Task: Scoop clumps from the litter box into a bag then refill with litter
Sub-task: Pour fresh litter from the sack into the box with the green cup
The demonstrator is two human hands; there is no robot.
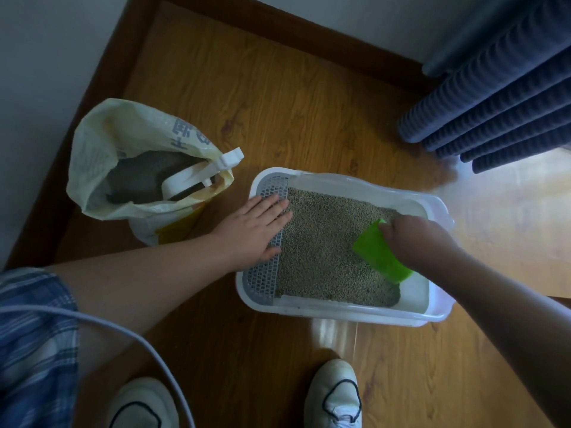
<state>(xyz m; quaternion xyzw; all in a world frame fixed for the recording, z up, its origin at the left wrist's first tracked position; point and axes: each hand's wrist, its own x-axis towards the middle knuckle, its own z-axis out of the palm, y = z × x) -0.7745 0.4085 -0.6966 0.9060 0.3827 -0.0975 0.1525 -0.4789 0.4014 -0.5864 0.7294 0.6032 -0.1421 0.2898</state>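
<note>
The litter box [340,310] sits at the middle right of the frame, with the bag [92,156] to its left. The left hand [256,227] lies flat on the box's left end. The right hand [414,239] holds the scoop [380,254] in the litter [321,242].

Centre of the frame: white litter box [340,310], grey honeycomb-patterned grid [262,282] along its left edge, speckled beige-grey litter [324,242] inside. Right of centre, bright green scoop [380,254]. Left, pale yellow bag [92,143] with grey lettering. Brown wood-grain floor [247,88]. Upper right, ribbed navy curtain [494,97]. Bottom, white shoes [333,393] with black outlines. Lower left, blue plaid sleeve [31,335].
</note>
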